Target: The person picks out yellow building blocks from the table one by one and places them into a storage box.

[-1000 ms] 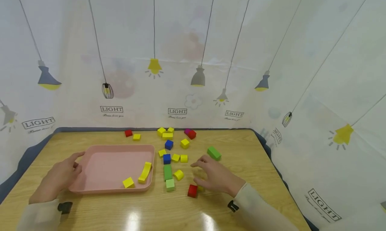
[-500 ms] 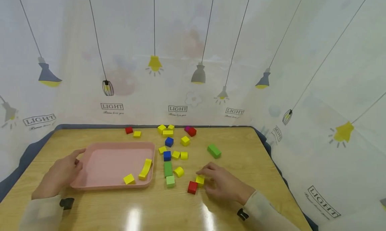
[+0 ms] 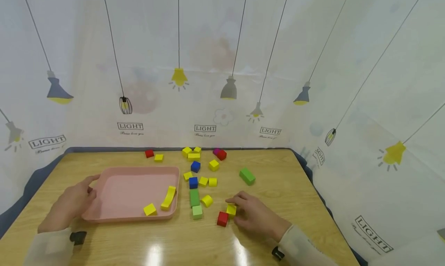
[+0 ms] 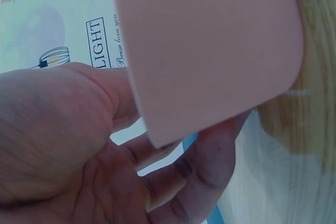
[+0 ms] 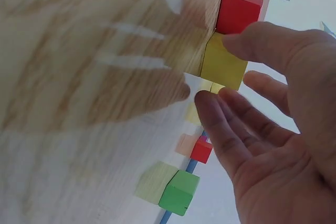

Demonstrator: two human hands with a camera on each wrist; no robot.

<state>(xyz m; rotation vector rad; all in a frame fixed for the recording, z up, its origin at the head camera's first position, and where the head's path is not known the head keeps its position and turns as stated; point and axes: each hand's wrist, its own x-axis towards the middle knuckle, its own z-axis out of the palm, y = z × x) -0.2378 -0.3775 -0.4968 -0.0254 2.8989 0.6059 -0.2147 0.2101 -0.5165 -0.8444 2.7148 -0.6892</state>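
My left hand holds the left rim of a shallow pink tray. In the left wrist view its curled fingers pass behind the tray's corner. A yellow cube and a curved yellow block lie in the tray's right part. My right hand is low over the table, thumb and forefinger spread around a yellow block. In the right wrist view, the thumb overlaps this yellow block and the fingertips are just beside it. A red cube stands right against it.
Between tray and right hand lie a light green cube, a green block, a blue cube and a yellow cylinder. Another green block lies to the right. Several yellow, red and blue blocks are farther back, before a printed curtain.
Over the last second my right hand has moved toward me and slightly right, down to the yellow block beside the red cube. My left hand has stayed at the tray.
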